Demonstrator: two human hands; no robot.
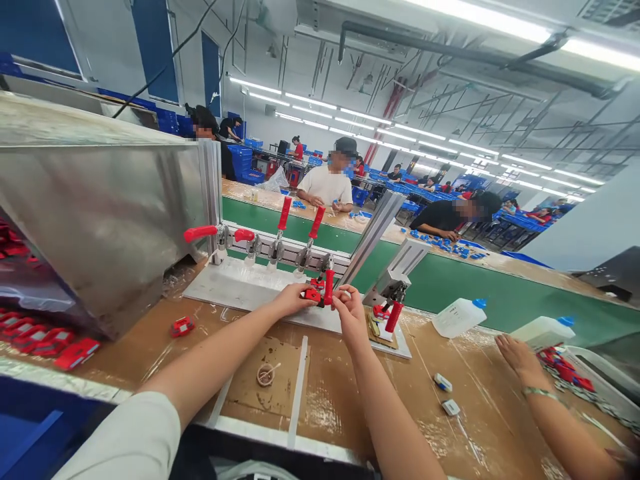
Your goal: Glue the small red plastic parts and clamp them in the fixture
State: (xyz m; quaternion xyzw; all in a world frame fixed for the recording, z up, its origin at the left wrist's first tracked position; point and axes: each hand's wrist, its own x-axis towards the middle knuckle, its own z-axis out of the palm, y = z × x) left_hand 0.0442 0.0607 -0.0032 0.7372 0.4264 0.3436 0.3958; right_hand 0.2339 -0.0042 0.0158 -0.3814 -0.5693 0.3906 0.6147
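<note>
A red plastic part (313,294) sits at the right end of the clamp row, pinched by the fingertips of my left hand (291,300). Beside it, my right hand (349,308) has its thumb and fingers closed at the lower end of an upright red toggle clamp handle (329,285). The fixture's pale base plate (235,285) runs beneath the row. Two other red handles stand up and two lie sideways. On the right, another clamp (395,315) leans over a small red piece. Exact finger contact is too small to see fully.
A loose red part (182,326) and a small round cup with a stick (266,375) lie on the bench. Two small white-and-blue pieces (443,382) are right. Bottles (459,318) stand near another person's hand (520,357). A metal box (110,220) rises left.
</note>
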